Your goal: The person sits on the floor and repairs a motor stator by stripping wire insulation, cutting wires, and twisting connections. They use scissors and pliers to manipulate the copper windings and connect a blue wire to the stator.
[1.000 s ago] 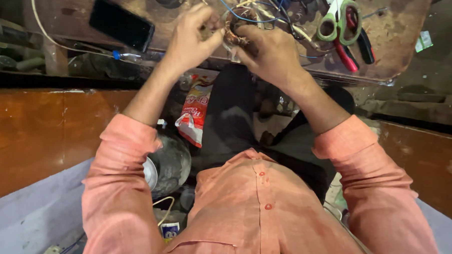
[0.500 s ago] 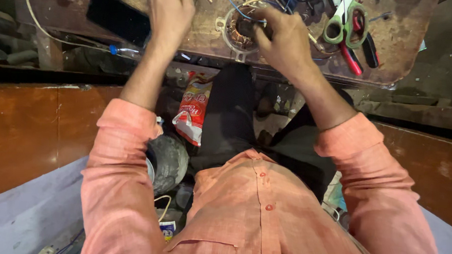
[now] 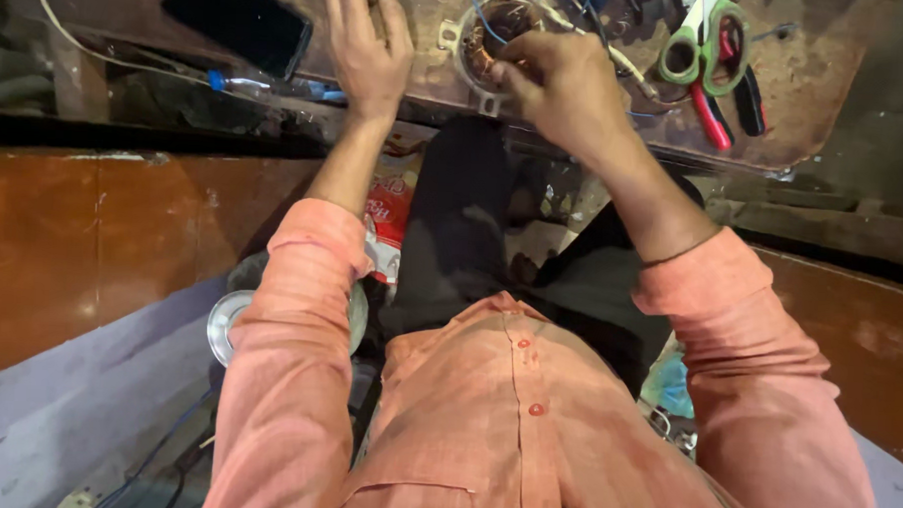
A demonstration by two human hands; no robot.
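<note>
A round metal motor stator (image 3: 479, 30) with copper windings and blue and white wires lies on the worn workbench (image 3: 828, 87). My right hand (image 3: 567, 88) rests on its near right side, fingers curled and pinching at the winding. My left hand (image 3: 364, 51) lies on the bench to the left of the stator, apart from it. Its fingers stretch to the top edge of the view around a small dark thing that is cut off there.
A black phone (image 3: 237, 21) lies at the bench's left end. Green-handled scissors (image 3: 704, 42), red-handled pliers (image 3: 712, 113) and a black-handled tool (image 3: 749, 99) lie at the right. A red snack packet (image 3: 388, 207) and a round metal part (image 3: 224, 321) sit below by my legs.
My left hand has let go of the wires and moved left and farther out over the bench. My right hand stays on the stator, which now rests on the bench.
</note>
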